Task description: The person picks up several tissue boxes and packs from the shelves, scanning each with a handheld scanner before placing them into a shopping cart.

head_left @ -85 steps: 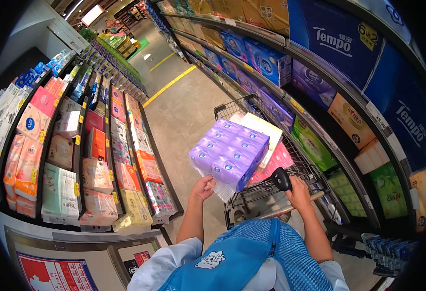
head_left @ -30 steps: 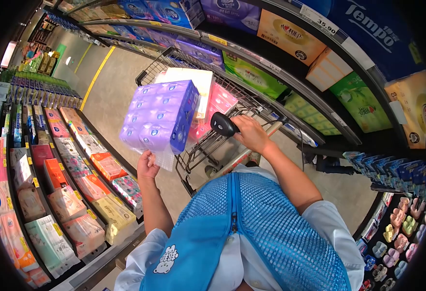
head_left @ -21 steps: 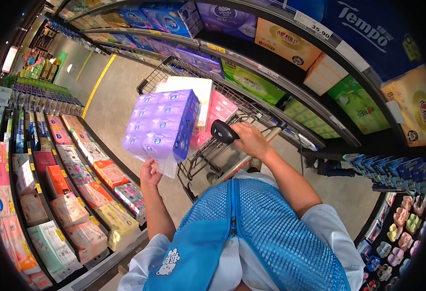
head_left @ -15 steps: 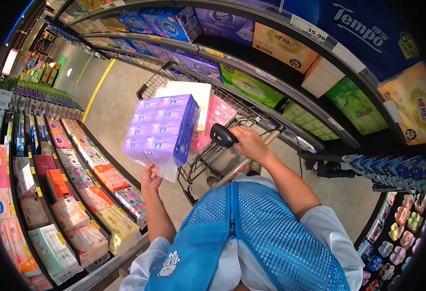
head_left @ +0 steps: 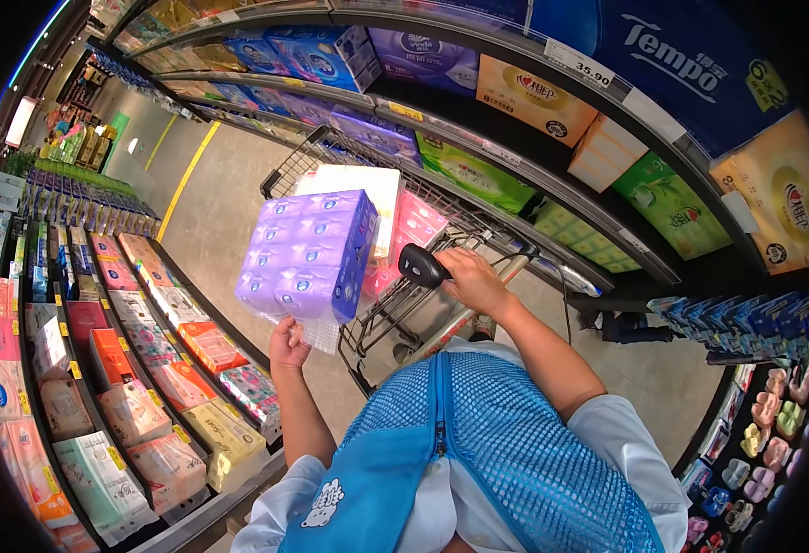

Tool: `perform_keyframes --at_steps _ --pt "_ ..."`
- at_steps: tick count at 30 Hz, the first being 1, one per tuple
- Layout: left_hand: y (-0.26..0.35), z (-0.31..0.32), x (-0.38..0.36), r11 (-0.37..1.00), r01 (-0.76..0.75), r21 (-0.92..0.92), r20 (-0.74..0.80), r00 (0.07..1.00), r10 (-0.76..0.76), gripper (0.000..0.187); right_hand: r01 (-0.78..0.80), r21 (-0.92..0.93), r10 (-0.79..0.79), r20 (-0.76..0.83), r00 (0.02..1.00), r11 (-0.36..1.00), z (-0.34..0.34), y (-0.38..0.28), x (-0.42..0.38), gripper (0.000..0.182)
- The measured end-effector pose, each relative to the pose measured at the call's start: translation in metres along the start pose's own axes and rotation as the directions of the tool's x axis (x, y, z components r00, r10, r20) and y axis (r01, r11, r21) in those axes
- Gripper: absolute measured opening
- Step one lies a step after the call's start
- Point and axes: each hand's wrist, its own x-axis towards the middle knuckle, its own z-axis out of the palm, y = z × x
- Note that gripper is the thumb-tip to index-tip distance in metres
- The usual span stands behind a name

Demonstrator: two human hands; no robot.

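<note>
Nearest: blue mesh vest (head_left: 496, 433) is filling the lower frame; both arms are reaching forward from it. Left hand (head_left: 287, 343) is gripping the clear plastic flap under the purple tissue multipack (head_left: 310, 253), fingers curled tight, holding the pack up in the air beside the cart (head_left: 377, 313); right hand (head_left: 471, 279) is wrapped around a black handheld scanner (head_left: 421, 265), closed on its grip, resting at the cart handle, scanner head sitting just beside the pack's blue end face.

Progress, as a judgement: pack is lifted and presented to the scanner, so pick-up looks done; scanning seems to be in hand; placing it looks left, since it isn't yet lying in the basket; can't tell whether a read has registered.

Orientation: pack's long axis is running away from the body, up-frame toward the aisle; purple top face is facing the camera; pack is tilting slightly.

Farther: pink packs (head_left: 413, 221) and a white pack (head_left: 363, 184) are lying in the cart; tissue shelves (head_left: 137, 369) on the left, stocked shelving (head_left: 515, 157) on the right; floor with a yellow line (head_left: 183, 166) is running off beyond.
</note>
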Motion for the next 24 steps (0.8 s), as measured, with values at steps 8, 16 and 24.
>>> perform_keyframes --at_steps 8,16,24 --pt "-0.0019 0.0062 -0.0036 1.0 -0.005 0.018 0.028 1.0 0.004 0.008 -0.023 0.006 0.023 0.032 0.999 1.0 0.0008 0.0011 0.0004 0.039" --pt "-0.0015 0.0017 0.0005 1.0 -0.003 -0.019 -0.031 1.0 0.002 0.009 -0.032 -0.003 0.032 0.052 0.998 0.999 0.0011 0.0017 0.0007 0.041" --pt "-0.0024 0.0042 0.002 0.999 0.008 -0.043 0.064 0.998 -0.005 0.01 -0.023 0.0 0.023 0.04 0.999 1.0 -0.0022 0.0021 -0.001 0.041"
